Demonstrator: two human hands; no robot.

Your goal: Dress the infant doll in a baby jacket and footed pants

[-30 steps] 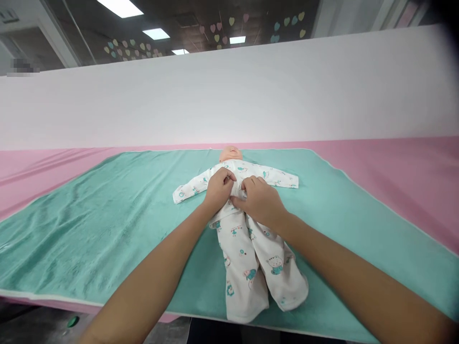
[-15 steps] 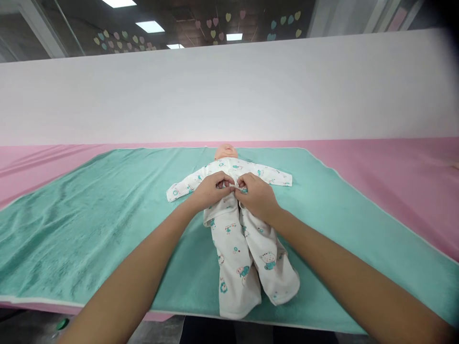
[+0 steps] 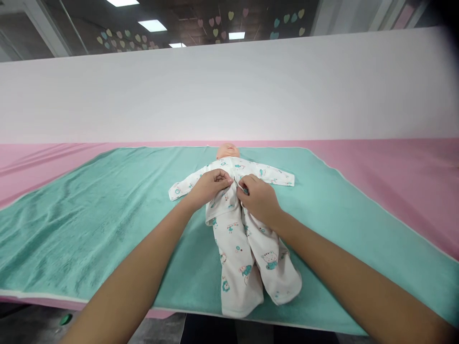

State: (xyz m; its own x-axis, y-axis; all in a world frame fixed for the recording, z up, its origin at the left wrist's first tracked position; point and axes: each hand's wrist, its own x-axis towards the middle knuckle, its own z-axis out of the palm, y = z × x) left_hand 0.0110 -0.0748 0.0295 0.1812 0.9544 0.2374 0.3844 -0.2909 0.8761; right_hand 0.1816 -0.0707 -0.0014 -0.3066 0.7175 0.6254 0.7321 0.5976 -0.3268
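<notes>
A baby doll (image 3: 228,150) lies on its back in the middle of a green blanket (image 3: 107,229), head at the far edge and legs toward the near edge. It wears a white long-sleeved shirt (image 3: 251,168) with small animal prints and matching trousers (image 3: 239,272). The 2 sleeves spread out to the left and right, and the 2 trouser legs lie slightly apart.

The left hand (image 3: 210,186) is over the shirt's front, thumb and fingers pinching its cloth near the middle. Just to its right, the right hand (image 3: 258,197) pinches the shirt's front too, its fingers curled; a narrow gap separates the 2 hands. The exact fold under each fingertip is too small to tell.

A pink sheet (image 3: 412,181) shows around the blanket. At the far side stands a white partition (image 3: 229,95), with pastel hearts (image 3: 215,24) and 4 lit ceiling panels (image 3: 153,25) above it.
</notes>
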